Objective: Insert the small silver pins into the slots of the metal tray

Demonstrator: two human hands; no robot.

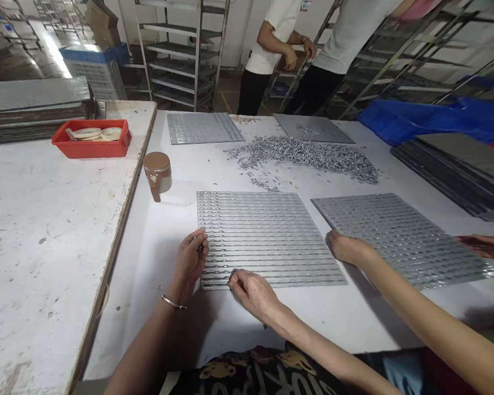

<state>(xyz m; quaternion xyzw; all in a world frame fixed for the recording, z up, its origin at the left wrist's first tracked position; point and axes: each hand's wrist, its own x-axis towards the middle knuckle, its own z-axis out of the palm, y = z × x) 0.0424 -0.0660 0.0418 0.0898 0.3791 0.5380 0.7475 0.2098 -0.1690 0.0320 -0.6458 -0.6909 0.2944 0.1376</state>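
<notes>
A grey ridged tray [267, 241] lies flat on the white table before me, with small shiny metal pieces [219, 267] set along the grooves at its left side. My left hand [192, 255], a bracelet at its wrist, is curled closed at the tray's left edge. Whatever its fingers hold is hidden. Near the tray's lower left corner, my right hand [251, 291] pinches its fingertips together over the grooves. Anything between those fingertips is too small to make out.
A co-worker's hand [348, 249] grips a second, filled tray [395, 236] to the right. Beyond lies a heap of metal pieces [308, 156]. A brown lidded mug [157, 170], a red bin [91, 148] and stacked dark trays [456, 170] stand around. Two people stand behind.
</notes>
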